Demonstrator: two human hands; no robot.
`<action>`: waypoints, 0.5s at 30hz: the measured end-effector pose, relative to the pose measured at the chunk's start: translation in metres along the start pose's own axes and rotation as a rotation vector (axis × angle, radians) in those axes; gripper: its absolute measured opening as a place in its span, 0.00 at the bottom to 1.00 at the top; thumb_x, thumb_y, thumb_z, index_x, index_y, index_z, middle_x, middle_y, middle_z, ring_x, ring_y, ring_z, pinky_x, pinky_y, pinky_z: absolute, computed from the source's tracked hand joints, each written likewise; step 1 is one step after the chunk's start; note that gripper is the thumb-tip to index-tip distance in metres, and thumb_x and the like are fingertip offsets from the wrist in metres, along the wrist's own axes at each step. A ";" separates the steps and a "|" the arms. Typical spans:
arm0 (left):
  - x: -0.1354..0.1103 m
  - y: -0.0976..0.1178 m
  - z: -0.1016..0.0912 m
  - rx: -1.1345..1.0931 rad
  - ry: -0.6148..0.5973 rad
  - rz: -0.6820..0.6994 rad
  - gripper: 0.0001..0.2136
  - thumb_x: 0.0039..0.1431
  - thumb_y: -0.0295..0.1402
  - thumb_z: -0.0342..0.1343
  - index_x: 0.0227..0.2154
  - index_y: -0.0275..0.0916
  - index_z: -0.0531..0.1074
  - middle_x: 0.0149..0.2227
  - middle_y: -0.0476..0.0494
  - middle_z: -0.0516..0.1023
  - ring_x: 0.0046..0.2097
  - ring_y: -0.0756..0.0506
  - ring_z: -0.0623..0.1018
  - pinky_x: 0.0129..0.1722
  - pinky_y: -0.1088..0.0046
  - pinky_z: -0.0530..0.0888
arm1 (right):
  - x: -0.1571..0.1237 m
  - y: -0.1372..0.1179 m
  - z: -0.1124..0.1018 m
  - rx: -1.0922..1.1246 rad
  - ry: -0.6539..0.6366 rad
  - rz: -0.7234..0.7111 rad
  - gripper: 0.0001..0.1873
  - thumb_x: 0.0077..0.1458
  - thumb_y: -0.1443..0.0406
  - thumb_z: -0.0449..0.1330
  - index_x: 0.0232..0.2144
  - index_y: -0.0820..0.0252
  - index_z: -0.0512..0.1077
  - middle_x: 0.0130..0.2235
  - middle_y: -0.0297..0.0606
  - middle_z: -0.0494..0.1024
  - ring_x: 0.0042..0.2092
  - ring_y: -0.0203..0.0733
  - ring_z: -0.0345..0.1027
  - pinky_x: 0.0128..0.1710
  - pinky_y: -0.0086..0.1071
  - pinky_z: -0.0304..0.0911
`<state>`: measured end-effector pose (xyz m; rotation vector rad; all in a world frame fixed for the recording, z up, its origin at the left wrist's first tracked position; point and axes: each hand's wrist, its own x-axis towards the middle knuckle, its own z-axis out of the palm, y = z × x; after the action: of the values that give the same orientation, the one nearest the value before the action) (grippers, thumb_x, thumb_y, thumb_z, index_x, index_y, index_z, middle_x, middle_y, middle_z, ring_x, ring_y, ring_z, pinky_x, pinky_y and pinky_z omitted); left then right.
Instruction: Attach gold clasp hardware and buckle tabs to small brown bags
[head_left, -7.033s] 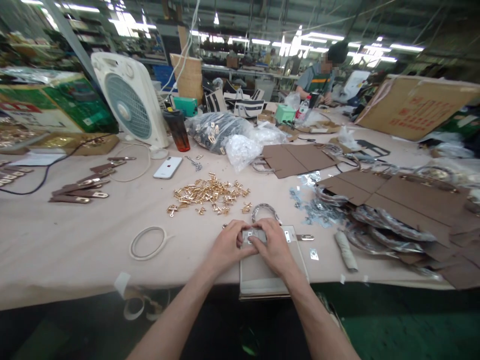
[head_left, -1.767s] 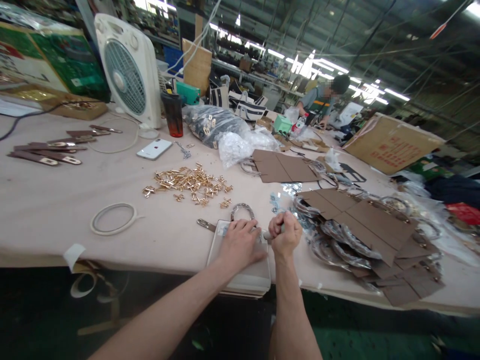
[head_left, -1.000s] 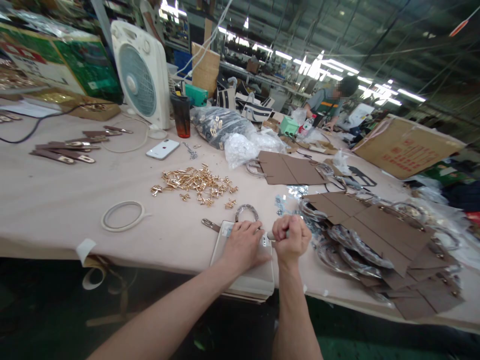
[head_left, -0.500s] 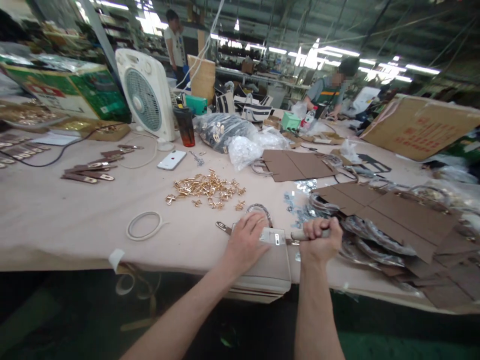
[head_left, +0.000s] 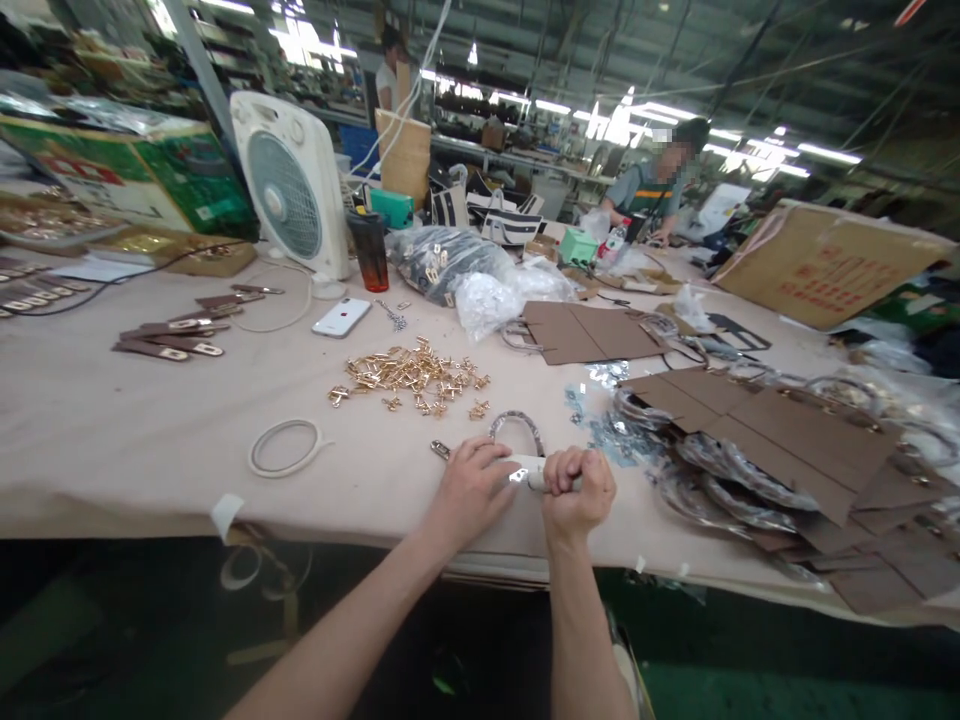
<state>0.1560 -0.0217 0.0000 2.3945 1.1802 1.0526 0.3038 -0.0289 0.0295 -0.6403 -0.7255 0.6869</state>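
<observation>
Gripping a pale stick-like tool point(head_left: 535, 481) in the clenched fingers of the right hand point(head_left: 579, 492), aimed left toward a small shiny plate point(head_left: 517, 475) on a pale bag point(head_left: 514, 537) lying at the front edge of the worktop point(head_left: 187, 430). Resting the left hand point(head_left: 469, 488) across the left part of that bag, with fingers unclenched and loosely spread, hiding much of the surface beneath. Showing past the hands only a looped handle point(head_left: 517, 416) at the back and a metal-ended strap point(head_left: 440, 451) poking out at the left.

Faced, just beyond the handle, with a heap of gold fittings point(head_left: 416, 375). Crowded at the right by scattered silver plates point(head_left: 619, 435) and then by a broad stack of brown bags point(head_left: 765, 440), with plastic-wrapped handles jutting toward the right hand. Flanked at the left by a roll of tape point(head_left: 259, 462) lying flat, and farther off by a loose pile of brown straps point(head_left: 169, 340). Hemmed in behind the fittings by a white phone point(head_left: 341, 317) and crumpled clear plastic point(head_left: 484, 305). Backed by a white fan point(head_left: 289, 190), a dark cup point(head_left: 369, 250), a big cardboard box point(head_left: 832, 260) and, well apart, a co-worker point(head_left: 645, 190)
</observation>
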 end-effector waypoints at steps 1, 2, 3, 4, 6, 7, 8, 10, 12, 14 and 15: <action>0.000 0.001 0.000 -0.013 0.003 -0.020 0.11 0.64 0.33 0.62 0.48 0.47 0.80 0.54 0.43 0.80 0.61 0.37 0.70 0.62 0.49 0.70 | -0.002 0.000 -0.001 -0.009 -0.007 -0.007 0.20 0.66 0.62 0.57 0.21 0.58 0.63 0.16 0.23 0.56 0.16 0.29 0.48 0.16 0.24 0.47; 0.000 0.002 0.000 -0.026 0.000 -0.039 0.11 0.64 0.33 0.62 0.48 0.47 0.81 0.54 0.43 0.80 0.60 0.37 0.70 0.62 0.49 0.70 | -0.003 0.000 -0.001 -0.017 -0.011 -0.012 0.20 0.66 0.62 0.57 0.21 0.57 0.63 0.16 0.23 0.56 0.16 0.29 0.48 0.16 0.24 0.46; 0.001 0.002 0.000 -0.036 -0.007 -0.058 0.11 0.63 0.32 0.62 0.48 0.47 0.81 0.54 0.44 0.80 0.60 0.37 0.70 0.62 0.50 0.70 | -0.005 0.000 -0.001 -0.027 -0.013 -0.016 0.20 0.66 0.62 0.56 0.21 0.57 0.62 0.17 0.23 0.56 0.16 0.29 0.47 0.16 0.24 0.46; 0.001 0.002 0.000 -0.044 -0.015 -0.076 0.11 0.62 0.32 0.63 0.47 0.46 0.81 0.53 0.45 0.80 0.60 0.37 0.70 0.62 0.50 0.70 | -0.006 0.001 -0.001 -0.037 -0.012 -0.021 0.20 0.66 0.62 0.56 0.21 0.57 0.62 0.17 0.23 0.56 0.16 0.30 0.47 0.16 0.25 0.46; 0.002 0.003 0.000 -0.055 -0.017 -0.102 0.11 0.61 0.31 0.63 0.46 0.46 0.81 0.53 0.46 0.81 0.60 0.38 0.70 0.61 0.52 0.70 | -0.010 0.004 -0.001 -0.056 -0.005 -0.037 0.20 0.66 0.62 0.56 0.21 0.56 0.61 0.17 0.24 0.56 0.16 0.30 0.47 0.17 0.25 0.46; 0.004 0.003 0.000 -0.060 -0.017 -0.110 0.11 0.61 0.31 0.63 0.46 0.46 0.82 0.52 0.46 0.81 0.59 0.38 0.71 0.60 0.52 0.71 | -0.011 0.006 0.000 -0.064 0.002 -0.047 0.20 0.66 0.61 0.55 0.21 0.56 0.61 0.17 0.24 0.55 0.16 0.30 0.47 0.17 0.25 0.47; 0.005 0.003 0.000 -0.067 -0.015 -0.117 0.11 0.61 0.32 0.63 0.46 0.46 0.82 0.52 0.46 0.81 0.59 0.38 0.71 0.60 0.53 0.71 | -0.013 0.007 0.001 -0.072 0.011 -0.057 0.19 0.65 0.61 0.55 0.21 0.56 0.61 0.17 0.23 0.55 0.16 0.30 0.47 0.17 0.25 0.47; 0.008 0.003 0.000 -0.084 -0.012 -0.127 0.10 0.61 0.32 0.63 0.45 0.46 0.82 0.50 0.46 0.82 0.57 0.38 0.72 0.58 0.53 0.71 | -0.014 0.009 0.002 -0.081 0.030 -0.077 0.19 0.65 0.61 0.55 0.21 0.56 0.60 0.17 0.23 0.54 0.16 0.31 0.47 0.17 0.26 0.47; 0.010 0.003 -0.001 -0.105 -0.021 -0.135 0.10 0.62 0.33 0.63 0.45 0.46 0.82 0.49 0.46 0.82 0.56 0.38 0.72 0.58 0.54 0.72 | -0.014 0.010 0.003 -0.089 0.042 -0.091 0.19 0.65 0.61 0.55 0.21 0.55 0.60 0.17 0.23 0.53 0.16 0.31 0.46 0.17 0.26 0.47; 0.012 0.002 -0.003 -0.122 -0.030 -0.139 0.09 0.61 0.33 0.63 0.44 0.46 0.82 0.48 0.46 0.82 0.56 0.39 0.72 0.58 0.54 0.71 | -0.013 0.011 0.005 -0.092 0.060 -0.110 0.19 0.65 0.62 0.54 0.21 0.56 0.60 0.17 0.23 0.53 0.16 0.31 0.46 0.17 0.26 0.47; 0.012 0.002 -0.003 -0.129 -0.033 -0.140 0.09 0.61 0.33 0.63 0.44 0.46 0.82 0.48 0.46 0.83 0.56 0.39 0.72 0.58 0.54 0.71 | -0.013 0.011 0.005 -0.088 0.073 -0.124 0.19 0.65 0.62 0.54 0.21 0.56 0.60 0.17 0.23 0.53 0.16 0.31 0.45 0.17 0.26 0.47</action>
<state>0.1601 -0.0140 0.0091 2.1898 1.2104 1.0087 0.2892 -0.0301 0.0200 -0.6917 -0.7246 0.5169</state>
